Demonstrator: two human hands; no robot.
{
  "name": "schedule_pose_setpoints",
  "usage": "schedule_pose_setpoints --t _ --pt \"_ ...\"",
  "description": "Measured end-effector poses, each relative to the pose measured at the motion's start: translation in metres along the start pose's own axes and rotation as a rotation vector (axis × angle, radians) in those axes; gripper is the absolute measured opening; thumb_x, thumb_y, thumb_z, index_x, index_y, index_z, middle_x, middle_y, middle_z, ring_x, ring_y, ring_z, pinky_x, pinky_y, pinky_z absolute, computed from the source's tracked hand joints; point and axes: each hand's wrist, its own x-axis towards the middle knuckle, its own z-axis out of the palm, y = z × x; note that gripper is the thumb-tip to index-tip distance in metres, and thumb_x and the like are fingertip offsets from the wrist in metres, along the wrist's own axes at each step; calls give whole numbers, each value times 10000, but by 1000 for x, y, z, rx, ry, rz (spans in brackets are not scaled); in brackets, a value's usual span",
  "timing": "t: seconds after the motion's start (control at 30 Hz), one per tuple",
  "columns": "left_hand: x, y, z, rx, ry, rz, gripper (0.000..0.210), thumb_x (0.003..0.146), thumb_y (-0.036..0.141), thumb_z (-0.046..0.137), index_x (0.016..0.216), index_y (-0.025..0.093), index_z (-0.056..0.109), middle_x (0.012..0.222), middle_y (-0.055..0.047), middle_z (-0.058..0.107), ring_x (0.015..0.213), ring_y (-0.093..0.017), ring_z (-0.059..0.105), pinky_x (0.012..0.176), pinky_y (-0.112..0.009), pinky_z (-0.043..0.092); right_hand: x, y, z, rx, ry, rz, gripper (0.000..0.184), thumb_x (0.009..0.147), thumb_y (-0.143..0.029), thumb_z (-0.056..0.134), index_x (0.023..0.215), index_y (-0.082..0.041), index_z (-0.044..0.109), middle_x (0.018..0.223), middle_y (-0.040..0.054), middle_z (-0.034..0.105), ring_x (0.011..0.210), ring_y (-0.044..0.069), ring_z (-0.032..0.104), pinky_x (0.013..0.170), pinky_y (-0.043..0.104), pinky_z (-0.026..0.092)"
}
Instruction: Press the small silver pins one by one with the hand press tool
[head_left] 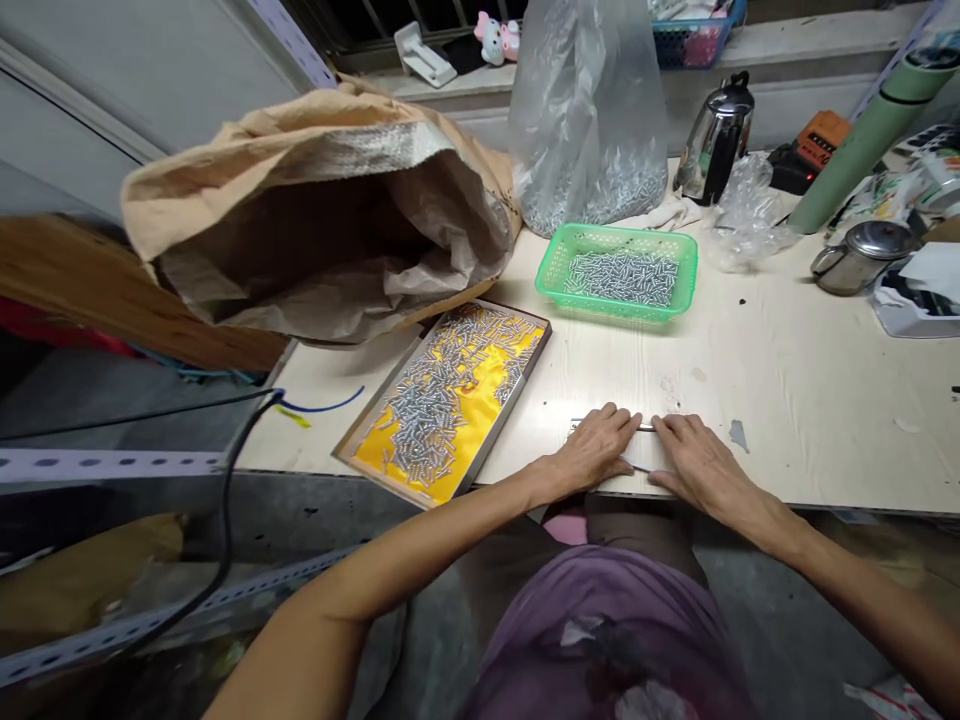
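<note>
My left hand (600, 447) and my right hand (701, 462) lie close together at the table's front edge. Between them shows a flat, pale piece (641, 455) with thin dark edges; its kind I cannot make out. My fingers grip it from both sides, fingertips along its far edge and thumbs along the near one, and they cover most of it. Left of my hands, a shallow tray (491, 445) lined with yellow cloth holds many small silvery metal pins. Beyond my hands stands a green plastic basket (551, 290) with more of these pins.
A large brown paper sack (450, 160) gapes open at the left. Behind the basket stands a clear plastic bag (585, 110) of metal parts. A steel kettle (716, 145), a green cylinder (862, 150) and a metal mug (862, 258) stand at the back right. A black cable (229, 510) hangs at the left.
</note>
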Motion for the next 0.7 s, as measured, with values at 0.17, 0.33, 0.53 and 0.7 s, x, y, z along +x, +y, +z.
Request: schedule_pose_setpoints --t 0.17,0.33,0.53,0.7 --pt "-3 8 -3 -3 -57 -50 288 868 349 589 1083 160 556 982 -72 582 958 -230 499 737 -326 417 -1 -8 0 2 -19 -12 82 850 -171 563 925 -142 577 839 84 588 778 223 519 663 319 424" --pt "0 11 5 -15 -33 -105 152 906 303 531 915 166 598 920 -65 594 973 -230 514 747 -330 429 4 -10 8 21 4 -1 178 896 -123 460 759 -177 560 737 50 573 710 192 526 638 304 412" --pt "-8 13 28 -57 230 -151 402 870 306 584 1213 134 466 1197 -147 565 1136 -274 516 897 -408 453 5 11 1 143 50 -25 326 877 -285 532 1181 -168 524 1052 121 591 961 252 535 780 379 472" --pt "-29 46 61 -98 412 -47 506 901 388 519 1317 134 383 1396 -171 445 1369 -290 314 1079 -459 329 17 33 3 188 75 27 279 932 -303 406 1097 -164 583 987 108 605 930 235 531 800 380 455"
